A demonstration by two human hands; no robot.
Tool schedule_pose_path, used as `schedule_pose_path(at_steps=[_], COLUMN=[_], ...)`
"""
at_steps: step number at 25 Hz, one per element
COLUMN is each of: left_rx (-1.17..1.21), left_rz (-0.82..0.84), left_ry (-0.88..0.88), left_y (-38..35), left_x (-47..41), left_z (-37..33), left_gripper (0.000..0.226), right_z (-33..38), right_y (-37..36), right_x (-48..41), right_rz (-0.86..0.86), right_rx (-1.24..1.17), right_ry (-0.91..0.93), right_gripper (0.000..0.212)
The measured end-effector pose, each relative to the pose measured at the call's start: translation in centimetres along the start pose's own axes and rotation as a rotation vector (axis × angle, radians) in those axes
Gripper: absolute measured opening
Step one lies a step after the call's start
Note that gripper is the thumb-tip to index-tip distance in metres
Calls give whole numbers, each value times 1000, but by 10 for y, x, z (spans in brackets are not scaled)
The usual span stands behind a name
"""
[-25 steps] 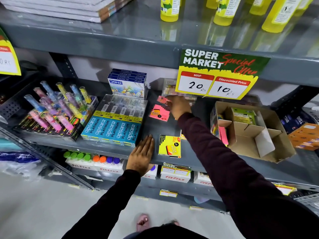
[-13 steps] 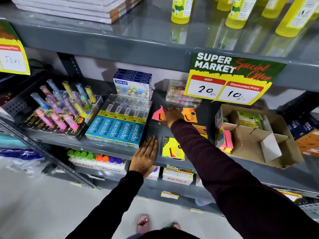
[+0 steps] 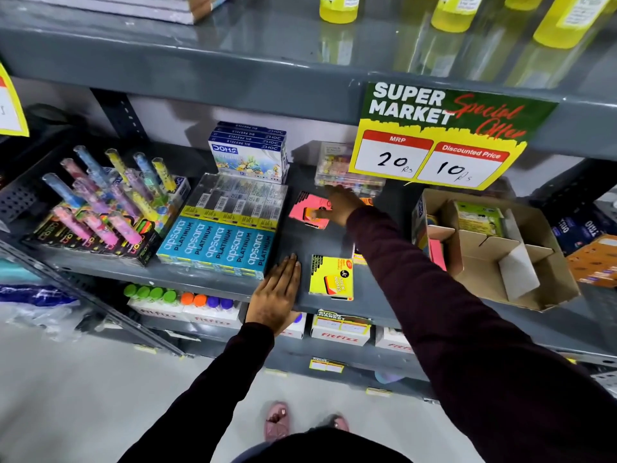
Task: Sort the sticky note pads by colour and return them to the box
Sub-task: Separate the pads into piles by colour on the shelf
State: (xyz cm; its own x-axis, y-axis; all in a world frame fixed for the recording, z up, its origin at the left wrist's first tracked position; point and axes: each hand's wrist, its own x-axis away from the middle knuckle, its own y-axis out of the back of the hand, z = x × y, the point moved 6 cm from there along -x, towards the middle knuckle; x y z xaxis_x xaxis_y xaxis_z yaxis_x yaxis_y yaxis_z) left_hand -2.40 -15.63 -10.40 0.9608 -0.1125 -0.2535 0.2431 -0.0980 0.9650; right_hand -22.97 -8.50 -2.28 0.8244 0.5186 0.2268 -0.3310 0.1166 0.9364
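Pink pad (image 3: 309, 210) flat mid-shelf; yellow pad (image 3: 331, 277) near edge.

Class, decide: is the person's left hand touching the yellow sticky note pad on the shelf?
Apart. The head view shows bare grey shelf between the left hand and the yellow sticky note pad.

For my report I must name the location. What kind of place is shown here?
Most likely a shop's stationery aisle: a "Super Market Special Offer" price tag hangs on a grey metal shelf, which holds packed Apsara pencil boxes and sticky note pads.
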Motion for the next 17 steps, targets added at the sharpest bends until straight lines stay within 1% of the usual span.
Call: schedule_pose_path(at_steps=[2,3,5,6,7,8,10,12,14,16,17], left_rx=[30,38,41,36,33,42,55,85,99,104,97], left_rz=[6,17,17,31,13,-6,-3,18,38,73,84], left_ry=[36,55,46,37,30,35,48,55,59,56,56], left_y=[2,4,3,4,6,6,7,7,8,6,6], left_x=[-2,-3,-2,-1,-2,-2,-1,-1,-1,-1,-1], left_z=[3,3,0,0,-1,-1,-1,-2,-2,-2,-2], left_gripper=[80,74,69,69,70,71,72,73,73,74,74], right_z=[-24,-40,-60,-65,-68,-69,-66,-67,-69,-68,-66], right_y=[15,17,16,11,5,2,4,11,24,38,47], right_x=[16,27,49,57,61,65,70,73,73,72,69], right_rz=[34,83,221,274,289,268,173,114,94,87,34], right_rx=[50,113,243,264,270,281,314,327,256,97,22], right_ry=[-35,-86,-132,-139,-153,-148,-122,-109,-99,-109,-94], right_gripper=[57,57,66,69,71,73,77,73,57,38,39])
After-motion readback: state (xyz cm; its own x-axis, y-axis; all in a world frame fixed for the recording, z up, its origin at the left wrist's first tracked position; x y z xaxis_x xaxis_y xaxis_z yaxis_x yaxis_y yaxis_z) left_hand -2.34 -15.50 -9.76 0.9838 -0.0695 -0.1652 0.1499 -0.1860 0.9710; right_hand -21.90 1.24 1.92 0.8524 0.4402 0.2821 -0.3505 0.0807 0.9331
